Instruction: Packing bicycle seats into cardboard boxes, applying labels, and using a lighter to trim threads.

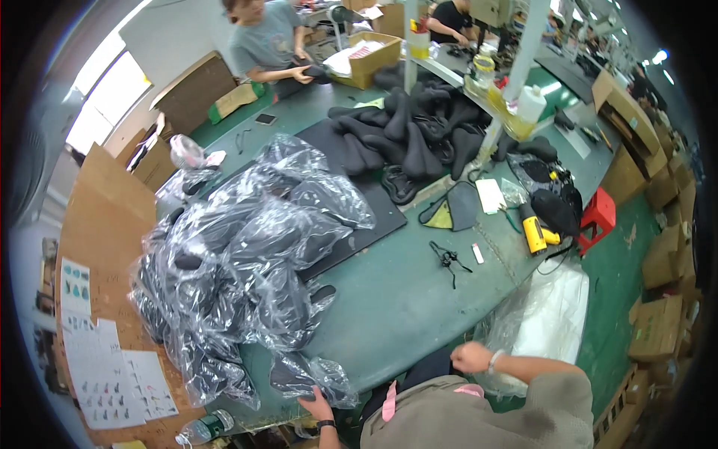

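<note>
At the table's near edge my left hand [318, 406] grips the rim of a black bicycle saddle in a clear plastic bag [310, 376], fingers spread across the plastic. My right hand [471, 358], with a light band at its wrist, is curled into a fist in front of my body, beside dark cloth; whatever it may hold is hidden. Left of centre lies a large heap of black saddles in clear bags [247, 239]. Farther back, unwrapped black saddles [411, 135] are piled on a dark mat [381, 213].
A yellow heat gun [534, 233], black straps [447, 258] and a small white item [478, 253] lie on the green table [389, 299]. A red stool [597, 217] and cartons [658, 322] stand right. A bottle [206, 428] is near left. A co-worker [269, 45] handles something dark across the table.
</note>
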Demonstrator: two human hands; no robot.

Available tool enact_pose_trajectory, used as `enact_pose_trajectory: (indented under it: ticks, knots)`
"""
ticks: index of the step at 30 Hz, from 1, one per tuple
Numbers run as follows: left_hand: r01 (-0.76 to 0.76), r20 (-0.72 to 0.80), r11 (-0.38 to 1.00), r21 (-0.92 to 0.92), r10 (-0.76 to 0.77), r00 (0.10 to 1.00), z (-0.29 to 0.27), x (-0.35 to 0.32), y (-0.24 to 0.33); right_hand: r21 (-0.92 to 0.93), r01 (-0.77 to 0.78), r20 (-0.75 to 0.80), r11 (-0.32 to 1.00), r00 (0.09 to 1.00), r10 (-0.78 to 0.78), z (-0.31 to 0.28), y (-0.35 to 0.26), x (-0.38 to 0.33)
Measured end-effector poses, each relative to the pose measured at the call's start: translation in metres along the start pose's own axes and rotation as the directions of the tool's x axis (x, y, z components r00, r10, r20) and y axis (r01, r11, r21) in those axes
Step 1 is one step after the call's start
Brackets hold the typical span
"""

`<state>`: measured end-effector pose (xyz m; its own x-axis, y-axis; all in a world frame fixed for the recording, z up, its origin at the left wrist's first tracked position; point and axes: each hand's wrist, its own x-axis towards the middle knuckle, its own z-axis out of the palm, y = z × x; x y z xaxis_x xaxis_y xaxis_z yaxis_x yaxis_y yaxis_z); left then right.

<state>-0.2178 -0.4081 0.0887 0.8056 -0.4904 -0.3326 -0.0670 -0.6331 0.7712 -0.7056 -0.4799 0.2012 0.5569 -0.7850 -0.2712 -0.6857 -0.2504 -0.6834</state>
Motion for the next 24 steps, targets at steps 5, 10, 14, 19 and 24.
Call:
enact_pose_trajectory:
  ticks: [5,10,14,19,24]
  knots:
    - [0.079,-0.007,0.975,0.207,-0.079,0.997,0.036,0.031,-0.007,0.126,-0.479,-0.634,0.869,0.635,0.442,-0.093,0.127,0.090]
    - [0.250,0.019,0.959,0.131,-0.255,0.967,0.060,0.018,0.003,0.175,-0.754,-0.653,0.633,0.392,0.648,-0.141,0.229,0.135]
    - [0.181,0.018,0.943,0.278,-0.194,0.981,0.071,-0.022,0.012,0.173,-0.822,-0.532,0.542,0.385,0.754,-0.114,0.267,0.143]
    - [0.236,0.018,0.903,0.359,-0.260,0.966,0.076,-0.036,-0.002,0.581,-0.491,-0.575,0.649,0.317,0.754,-0.129,0.236,0.192]
    - [0.290,-0.020,0.866,0.408,-0.309,0.951,0.086,-0.047,0.013,0.694,-0.188,-0.578,0.695,0.431,0.694,-0.146,0.172,0.249]
